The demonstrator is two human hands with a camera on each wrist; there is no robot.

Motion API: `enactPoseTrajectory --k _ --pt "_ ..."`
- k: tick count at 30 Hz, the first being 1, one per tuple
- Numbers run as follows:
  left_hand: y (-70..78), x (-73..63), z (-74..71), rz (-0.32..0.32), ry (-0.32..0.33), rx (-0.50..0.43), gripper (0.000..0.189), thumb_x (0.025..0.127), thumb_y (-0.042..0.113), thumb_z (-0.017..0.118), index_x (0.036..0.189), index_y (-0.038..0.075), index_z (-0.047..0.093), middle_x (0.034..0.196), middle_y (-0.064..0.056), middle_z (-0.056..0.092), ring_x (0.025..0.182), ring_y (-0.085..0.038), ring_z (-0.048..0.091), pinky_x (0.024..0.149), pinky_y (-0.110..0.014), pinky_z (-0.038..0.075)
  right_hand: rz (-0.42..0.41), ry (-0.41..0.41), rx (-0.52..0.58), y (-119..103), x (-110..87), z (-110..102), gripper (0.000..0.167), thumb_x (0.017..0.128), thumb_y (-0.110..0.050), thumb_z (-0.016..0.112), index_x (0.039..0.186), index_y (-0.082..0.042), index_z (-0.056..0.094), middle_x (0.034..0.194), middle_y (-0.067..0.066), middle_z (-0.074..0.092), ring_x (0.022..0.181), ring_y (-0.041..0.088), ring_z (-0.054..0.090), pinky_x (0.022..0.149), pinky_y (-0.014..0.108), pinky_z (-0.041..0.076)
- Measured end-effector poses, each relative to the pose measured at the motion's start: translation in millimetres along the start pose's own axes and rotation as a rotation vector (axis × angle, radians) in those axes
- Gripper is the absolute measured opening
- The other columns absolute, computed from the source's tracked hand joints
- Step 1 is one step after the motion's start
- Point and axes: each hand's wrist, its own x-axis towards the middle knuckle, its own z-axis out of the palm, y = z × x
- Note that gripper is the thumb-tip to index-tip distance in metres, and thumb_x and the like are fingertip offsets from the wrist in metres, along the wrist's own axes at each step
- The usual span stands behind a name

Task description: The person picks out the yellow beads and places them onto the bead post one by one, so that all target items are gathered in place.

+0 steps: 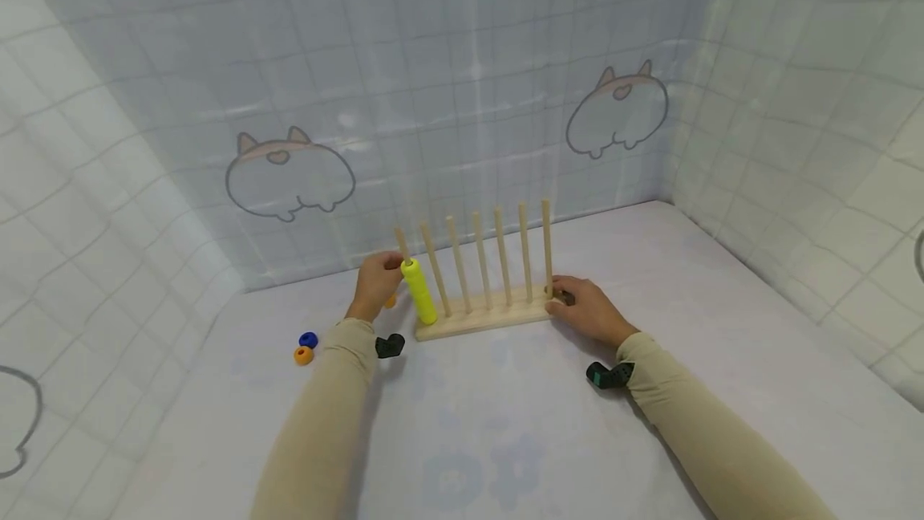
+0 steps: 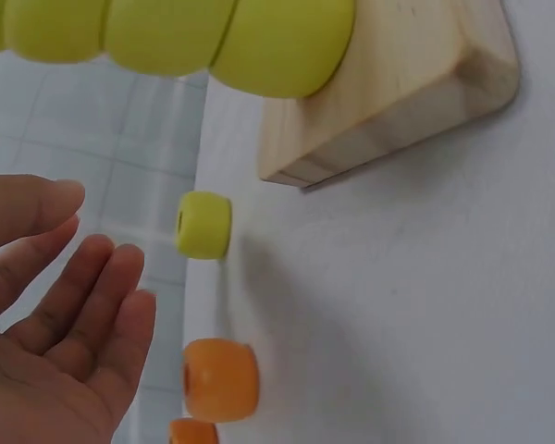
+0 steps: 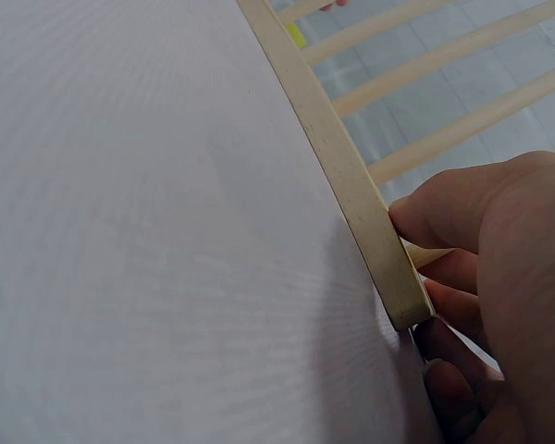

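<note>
A wooden peg stand (image 1: 498,315) with several upright rods rests on the table. Stacked yellow beads (image 1: 419,291) cover most of its leftmost rod, whose tip sticks out above them. Just left of that stack is my left hand (image 1: 375,287); in the left wrist view its fingers (image 2: 120,333) bend loosely with nothing between them. My right hand (image 1: 588,311) grips the stand's right end, and in the right wrist view the thumb (image 3: 444,208) presses the base (image 3: 338,176) near its corner while other fingers go round the end, partly hidden.
A loose yellow bead (image 2: 203,225) and an orange bead (image 2: 222,379) lie beyond the stand's left end, with another orange bead (image 2: 192,431) partly cut off. Farther left are a blue bead (image 1: 308,339) and an orange bead (image 1: 303,355). Tile-patterned sheets (image 1: 447,103) rise behind the table.
</note>
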Motion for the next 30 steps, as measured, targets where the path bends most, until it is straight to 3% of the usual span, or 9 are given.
enactPoseTrajectory --k 9,16,23,30 --pt "-4.9 4.6 9.1 -0.039 0.03 0.031 0.034 0.1 0.015 0.058 0.131 0.001 0.062 0.128 -0.019 0.061 0.116 -0.035 0.058 0.096 -0.046 0.051 0.0 -0.003 0.008 -1.0 -0.2 1.0 0.037 0.094 -0.018 0.069 0.126 0.001 0.067 0.144 0.02 0.052 0.133 0.041 0.047 0.11 0.055 0.037" --pt "-2.1 6.2 14.7 -0.006 0.043 0.056 0.029 0.099 0.008 0.056 0.125 0.0 0.066 0.127 -0.021 0.062 0.117 -0.036 0.057 0.093 -0.048 0.053 -0.001 -0.002 0.003 -2.3 0.0 0.2 0.035 0.094 -0.016 0.069 0.124 0.001 0.067 0.144 0.021 0.052 0.133 0.041 0.047 0.111 0.055 0.037" --pt "-6.0 10.1 18.5 -0.026 0.034 0.064 0.028 0.1 0.013 0.058 0.125 0.003 0.067 0.128 -0.019 0.062 0.117 -0.036 0.056 0.095 -0.051 0.051 -0.005 0.001 0.003 -3.4 0.2 -0.1 0.036 0.094 -0.015 0.07 0.125 0.002 0.067 0.143 0.02 0.053 0.133 0.04 0.048 0.11 0.054 0.038" --pt "-10.9 17.0 22.3 -0.005 0.005 0.109 0.033 0.102 0.014 0.059 0.132 0.003 0.065 0.136 -0.019 0.059 0.127 -0.039 0.05 0.103 -0.056 0.044 0.005 0.002 -0.012 -1.4 0.8 0.9 0.038 0.094 -0.017 0.069 0.127 0.002 0.066 0.145 0.02 0.052 0.134 0.041 0.046 0.112 0.055 0.036"
